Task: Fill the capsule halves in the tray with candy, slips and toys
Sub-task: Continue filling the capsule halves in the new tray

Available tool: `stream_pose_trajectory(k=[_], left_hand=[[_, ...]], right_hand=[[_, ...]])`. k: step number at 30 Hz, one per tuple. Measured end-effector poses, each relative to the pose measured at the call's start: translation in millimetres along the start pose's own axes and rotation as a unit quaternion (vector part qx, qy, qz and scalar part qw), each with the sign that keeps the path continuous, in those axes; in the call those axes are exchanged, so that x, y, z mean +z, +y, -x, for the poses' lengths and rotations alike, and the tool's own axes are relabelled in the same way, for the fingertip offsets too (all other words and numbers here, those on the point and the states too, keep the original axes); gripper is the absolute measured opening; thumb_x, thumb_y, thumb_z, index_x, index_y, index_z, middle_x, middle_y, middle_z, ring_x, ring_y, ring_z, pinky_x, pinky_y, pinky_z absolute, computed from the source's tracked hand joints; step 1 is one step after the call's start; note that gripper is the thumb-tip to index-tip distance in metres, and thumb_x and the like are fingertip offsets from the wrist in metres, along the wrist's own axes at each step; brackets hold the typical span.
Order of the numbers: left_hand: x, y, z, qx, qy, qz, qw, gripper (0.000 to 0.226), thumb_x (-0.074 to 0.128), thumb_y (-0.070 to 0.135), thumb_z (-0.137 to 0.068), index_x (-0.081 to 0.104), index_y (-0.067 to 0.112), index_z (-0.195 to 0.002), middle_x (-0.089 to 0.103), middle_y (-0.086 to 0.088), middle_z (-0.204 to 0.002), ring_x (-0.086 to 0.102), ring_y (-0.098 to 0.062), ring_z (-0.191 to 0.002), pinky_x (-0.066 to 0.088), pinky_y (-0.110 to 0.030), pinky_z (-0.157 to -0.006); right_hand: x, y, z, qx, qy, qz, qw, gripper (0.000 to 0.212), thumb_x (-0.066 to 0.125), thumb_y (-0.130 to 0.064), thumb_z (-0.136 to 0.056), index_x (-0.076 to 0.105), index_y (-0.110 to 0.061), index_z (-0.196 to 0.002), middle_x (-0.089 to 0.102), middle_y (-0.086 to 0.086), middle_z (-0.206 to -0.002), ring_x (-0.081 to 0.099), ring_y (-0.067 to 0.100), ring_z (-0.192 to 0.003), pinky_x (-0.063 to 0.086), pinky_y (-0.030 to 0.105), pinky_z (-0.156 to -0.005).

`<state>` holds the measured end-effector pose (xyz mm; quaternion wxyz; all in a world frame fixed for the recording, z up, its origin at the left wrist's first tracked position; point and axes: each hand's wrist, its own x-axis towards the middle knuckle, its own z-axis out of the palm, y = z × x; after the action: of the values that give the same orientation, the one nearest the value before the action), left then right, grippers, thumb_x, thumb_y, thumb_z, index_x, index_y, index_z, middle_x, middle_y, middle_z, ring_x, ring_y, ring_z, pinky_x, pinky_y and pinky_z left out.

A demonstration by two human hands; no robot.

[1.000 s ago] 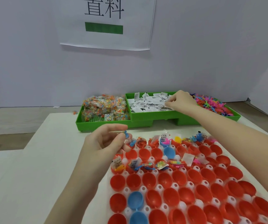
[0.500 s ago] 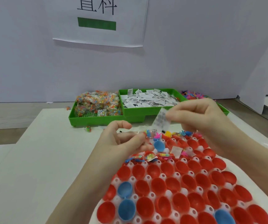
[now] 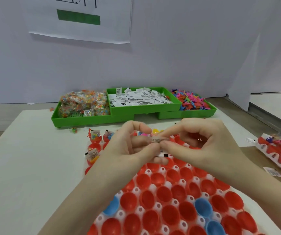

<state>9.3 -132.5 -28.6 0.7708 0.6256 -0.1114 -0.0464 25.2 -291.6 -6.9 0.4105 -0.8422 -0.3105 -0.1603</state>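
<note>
Pale grey-white wall point(image 3: 187, 53) across the back, evenly lit, soft shadows only. Pinned on it, upper left, a white paper sign point(image 3: 83, 21) with black characters cut off at the top edge and a green bar beneath; lower edge curling slightly away. Below the wall, a strip of wood-toned surface point(image 3: 14, 116). In front, a white tabletop point(image 3: 26, 163). At right, a white sheet point(image 3: 241, 82) hanging at an angle, and beyond it a white board point(image 3: 275, 106) lying flat.
</note>
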Motion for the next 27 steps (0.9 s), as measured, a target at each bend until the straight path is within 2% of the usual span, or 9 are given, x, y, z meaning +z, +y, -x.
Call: stream_pose_trajectory(k=[3, 7, 10, 13, 17, 19, 22, 24, 27], left_hand=[[1, -4, -2, -0.007, 0.026, -0.006, 1.000, 0.021, 0.055, -0.004, -0.084, 0.043, 0.012, -0.077, 0.063, -0.008, -0.067, 0.068, -0.017, -0.056, 0.054, -0.018, -0.060], [-4, -6, -3, -0.004, 0.043, -0.026, 0.999, 0.024, 0.056, -0.001, -0.086, 0.042, 0.013, -0.073, 0.058, -0.010, -0.065, 0.068, -0.016, -0.057, 0.052, -0.016, -0.060], [-3, -7, -4, 0.002, 0.028, -0.036, 0.999, 0.022, 0.053, -0.002, -0.087, 0.040, 0.011, -0.075, 0.065, -0.003, -0.061, 0.068, -0.014, -0.056, 0.051, -0.014, -0.057], [-2, -10, -4, 0.019, 0.016, -0.064, 0.998, 0.015, 0.052, -0.001, -0.088, 0.046, 0.010, -0.079, 0.067, 0.001, -0.059, 0.068, -0.012, -0.057, 0.051, -0.015, -0.057], [-2, -8, -3, 0.049, 0.008, -0.085, 0.995, 0.012, 0.054, 0.000, -0.087, 0.059, 0.011, -0.087, 0.069, 0.000, -0.063, 0.067, -0.011, -0.058, 0.050, -0.014, -0.056], [-2, -6, -2, 0.058, 0.002, -0.094, 0.994, 0.015, 0.055, 0.000, -0.085, 0.062, 0.013, -0.087, 0.069, 0.000, -0.063, 0.066, -0.009, -0.056, 0.050, -0.013, -0.056], [0, -6, -2, 0.070, -0.020, -0.106, 0.992, 0.019, 0.056, -0.001, -0.084, 0.064, 0.015, -0.087, 0.070, -0.001, -0.066, 0.066, -0.009, -0.058, 0.050, -0.014, -0.057], [1, -7, -1, 0.077, -0.035, -0.112, 0.990, 0.021, 0.055, -0.002, -0.084, 0.064, 0.017, -0.088, 0.069, 0.000, -0.068, 0.067, -0.010, -0.058, 0.050, -0.014, -0.057], [2, -8, 0, 0.081, -0.058, -0.124, 0.987, 0.023, 0.052, -0.001, -0.086, 0.062, 0.019, -0.093, 0.069, -0.001, -0.071, 0.067, -0.011, -0.061, 0.050, -0.015, -0.058]], right_hand=[[-3, 4, 9, 0.053, -0.008, -0.101, 0.993, 0.023, 0.066, -0.030, -0.073, 0.068, -0.031, -0.095, 0.033, -0.002, -0.055, 0.033, 0.003, -0.049, 0.031, 0.012, -0.048], [-8, 10, 19, 0.135, -0.042, -0.273, 0.952, 0.042, 0.041, -0.024, -0.081, 0.050, -0.037, -0.120, 0.050, -0.011, -0.063, 0.041, 0.001, -0.052, 0.040, 0.014, -0.052], [-9, 6, 23, 0.085, -0.054, -0.205, 0.974, 0.045, 0.042, -0.018, -0.085, 0.040, -0.033, -0.128, 0.062, -0.013, -0.069, 0.053, -0.004, -0.059, 0.041, 0.006, -0.062], [-8, 1, 22, 0.065, -0.034, -0.162, 0.984, 0.040, 0.058, -0.021, -0.083, 0.044, -0.030, -0.120, 0.071, -0.019, -0.080, 0.062, -0.004, -0.071, 0.042, 0.004, -0.068], [-4, -4, 20, 0.072, -0.009, -0.191, 0.979, 0.027, 0.061, -0.023, -0.069, 0.063, -0.029, -0.094, 0.072, -0.018, -0.085, 0.067, -0.001, -0.082, 0.047, 0.008, -0.071], [-2, -5, 21, 0.069, -0.004, -0.193, 0.979, 0.022, 0.065, -0.020, -0.065, 0.074, -0.030, -0.083, 0.072, -0.017, -0.081, 0.068, -0.002, -0.081, 0.049, 0.008, -0.069], [-3, -4, 22, 0.056, 0.019, -0.141, 0.988, 0.021, 0.075, -0.026, -0.063, 0.074, -0.037, -0.080, 0.068, -0.017, -0.077, 0.064, 0.002, -0.075, 0.049, 0.011, -0.066], [-4, -3, 21, 0.056, 0.026, -0.111, 0.992, 0.026, 0.071, -0.023, -0.064, 0.072, -0.040, -0.083, 0.061, -0.013, -0.076, 0.058, 0.005, -0.072, 0.047, 0.013, -0.064], [-6, -3, 20, 0.062, 0.002, -0.112, 0.992, 0.028, 0.064, -0.013, -0.069, 0.075, -0.032, -0.086, 0.061, -0.007, -0.075, 0.058, 0.005, -0.064, 0.049, 0.016, -0.061]])
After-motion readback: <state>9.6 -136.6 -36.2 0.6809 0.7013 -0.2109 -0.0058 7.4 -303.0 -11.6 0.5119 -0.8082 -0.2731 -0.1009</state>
